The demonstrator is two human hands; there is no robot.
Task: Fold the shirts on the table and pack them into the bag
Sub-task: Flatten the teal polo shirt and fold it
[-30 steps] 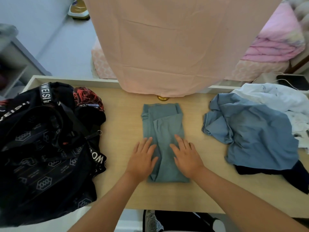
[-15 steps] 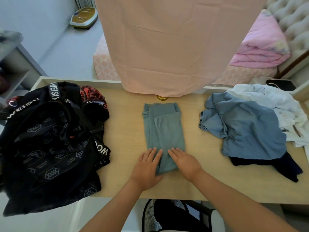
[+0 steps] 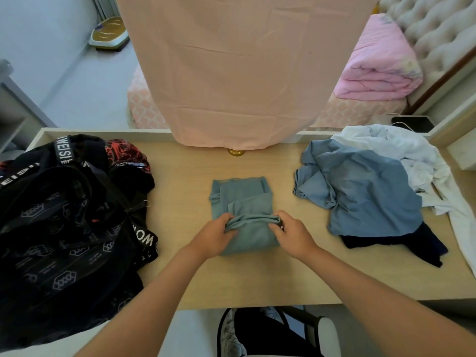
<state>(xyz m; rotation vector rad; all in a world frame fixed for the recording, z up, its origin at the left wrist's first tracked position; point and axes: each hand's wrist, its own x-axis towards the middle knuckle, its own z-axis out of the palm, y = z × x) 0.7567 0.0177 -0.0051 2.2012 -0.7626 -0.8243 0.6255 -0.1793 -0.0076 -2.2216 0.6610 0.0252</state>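
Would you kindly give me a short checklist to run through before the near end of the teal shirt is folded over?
1. Left-hand grip pinches the raised edge of the teal shirt: ok.
2. Right-hand grip pinches the same edge at its other end: ok.
3. Far half of the shirt lies flat on the table: ok.
4. Shirt lies apart from the black bag and the pile of shirts: ok.
5. Bag's mouth open to take the shirt: cannot tell.
6. Pile of shirts folded: not ok, it lies crumpled.
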